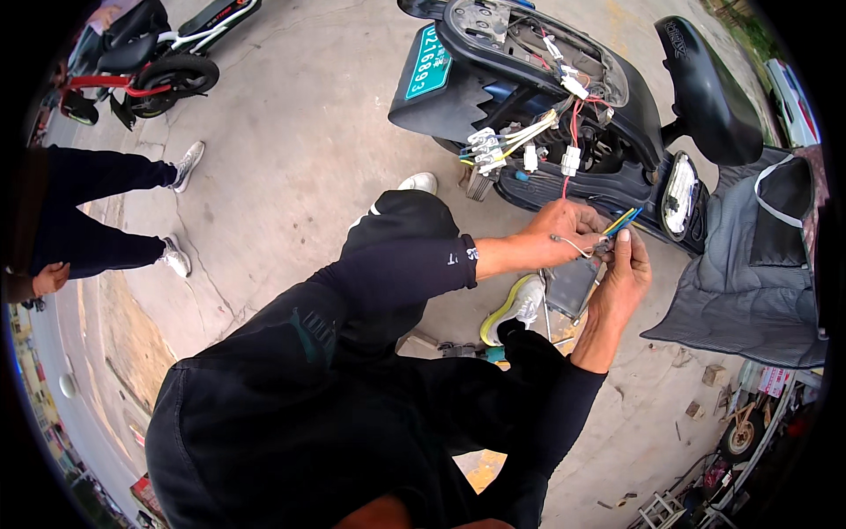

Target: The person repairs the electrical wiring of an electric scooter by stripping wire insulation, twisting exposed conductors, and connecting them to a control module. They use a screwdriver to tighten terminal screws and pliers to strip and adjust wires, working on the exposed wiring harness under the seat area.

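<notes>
Left hand [560, 234]: fingers curled closed on the yellow and blue wires [624, 220]; exact contact partly hidden. Right hand [621, 278]: thumb and fingers pinching the same bundle. Wires short, fanned, ends pointing up-right, held beside the tipped black scooter [648, 110]. Thin pale wire [574, 247] loops by left hand. White connector [571, 160] on red wires just above. Scooter's open under-seat cavity [529, 44] contains wiring and white plugs.

Black sleeves [388, 278] (pale marks [455, 259] by one cuff [470, 271]), black trousers [407, 220], yellow-edged white shoe [525, 300]
</notes>
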Demonstrator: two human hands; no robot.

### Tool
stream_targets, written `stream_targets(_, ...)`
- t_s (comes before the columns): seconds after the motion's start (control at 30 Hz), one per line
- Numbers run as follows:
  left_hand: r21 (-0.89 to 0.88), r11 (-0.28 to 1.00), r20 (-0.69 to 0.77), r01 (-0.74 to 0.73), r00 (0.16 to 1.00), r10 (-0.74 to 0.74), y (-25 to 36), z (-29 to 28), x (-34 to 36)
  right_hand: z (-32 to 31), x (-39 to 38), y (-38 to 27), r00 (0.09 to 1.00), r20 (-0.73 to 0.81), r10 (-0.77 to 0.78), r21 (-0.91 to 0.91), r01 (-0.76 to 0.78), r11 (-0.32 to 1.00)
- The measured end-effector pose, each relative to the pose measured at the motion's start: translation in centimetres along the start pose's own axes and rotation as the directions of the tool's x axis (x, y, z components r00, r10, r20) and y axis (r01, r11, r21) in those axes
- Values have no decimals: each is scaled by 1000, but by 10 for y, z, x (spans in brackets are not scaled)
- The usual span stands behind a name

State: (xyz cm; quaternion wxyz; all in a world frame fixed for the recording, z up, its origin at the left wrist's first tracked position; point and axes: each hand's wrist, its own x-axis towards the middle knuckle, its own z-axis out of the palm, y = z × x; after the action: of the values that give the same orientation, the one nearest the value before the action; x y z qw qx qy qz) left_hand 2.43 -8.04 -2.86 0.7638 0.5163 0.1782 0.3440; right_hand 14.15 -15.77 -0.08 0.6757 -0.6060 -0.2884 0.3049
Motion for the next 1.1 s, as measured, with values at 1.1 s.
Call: stream_targets(1.1,30,996,114,87,989,-90,-9,-32,9,8,11,16,977,42,209,126,-212,969)
